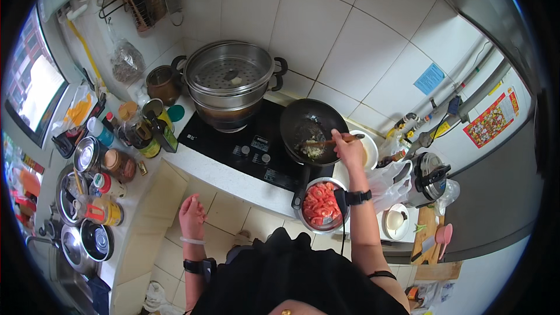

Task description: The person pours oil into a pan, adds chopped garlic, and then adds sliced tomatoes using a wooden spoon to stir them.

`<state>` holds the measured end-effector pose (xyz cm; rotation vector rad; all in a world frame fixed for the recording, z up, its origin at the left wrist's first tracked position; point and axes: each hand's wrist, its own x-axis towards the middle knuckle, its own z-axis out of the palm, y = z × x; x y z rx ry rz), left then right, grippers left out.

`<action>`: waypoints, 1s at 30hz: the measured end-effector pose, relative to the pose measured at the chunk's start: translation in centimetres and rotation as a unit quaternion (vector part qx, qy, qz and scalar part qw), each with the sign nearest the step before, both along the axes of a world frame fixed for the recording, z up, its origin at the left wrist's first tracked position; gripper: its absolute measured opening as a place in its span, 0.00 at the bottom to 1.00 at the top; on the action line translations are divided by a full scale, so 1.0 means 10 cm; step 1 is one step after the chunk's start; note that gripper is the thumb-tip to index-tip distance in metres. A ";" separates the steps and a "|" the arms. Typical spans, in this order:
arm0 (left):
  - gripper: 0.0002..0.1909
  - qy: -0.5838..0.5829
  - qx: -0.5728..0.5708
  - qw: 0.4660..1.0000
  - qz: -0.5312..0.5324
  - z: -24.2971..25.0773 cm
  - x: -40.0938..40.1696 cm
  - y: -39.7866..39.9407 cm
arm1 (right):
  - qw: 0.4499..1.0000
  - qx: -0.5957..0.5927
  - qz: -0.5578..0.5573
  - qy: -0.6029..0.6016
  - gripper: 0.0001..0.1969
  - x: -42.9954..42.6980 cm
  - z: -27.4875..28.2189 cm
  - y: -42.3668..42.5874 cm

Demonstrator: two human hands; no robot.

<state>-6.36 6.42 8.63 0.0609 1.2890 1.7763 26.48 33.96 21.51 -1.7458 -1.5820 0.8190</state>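
Observation:
My right hand [350, 152] grips the handle of a wooden spatula [321, 143] over a black wok [295, 118]. The spatula's head reaches chopped garlic and green bits [314, 153] in the wok. Below the wok, its handle [299, 197] points toward me, beside a metal bowl [321, 228] of cut tomatoes [318, 199]. A white bowl [372, 151] stands behind my right wrist, partly hidden. My left hand [192, 218] hangs over the floor in front of the counter, its fingers loosely curled with nothing in them.
A steel steamer pot [229, 96] stands on the black cooktop [218, 140], left of the wok. Bottles and jars [142, 133] crowd the left counter. Rightward are a plastic bag [391, 183], a pressure cooker [431, 175], a plate [389, 229] and a cleaver [424, 247] on a cutting board [431, 221].

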 end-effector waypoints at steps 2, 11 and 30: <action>0.08 -0.001 0.006 1.000 -0.007 0.05 0.02 0.05 | 0.998 0.045 -0.030 0.041 0.21 -0.05 -0.10 0.11; 0.09 -0.008 0.017 1.000 0.006 0.11 0.01 0.00 | 0.999 0.008 0.050 -0.014 0.19 0.05 -0.08 0.16; 0.08 0.003 0.001 1.000 0.003 0.03 0.01 -0.04 | 0.999 0.006 0.022 0.024 0.20 0.49 0.07 -0.06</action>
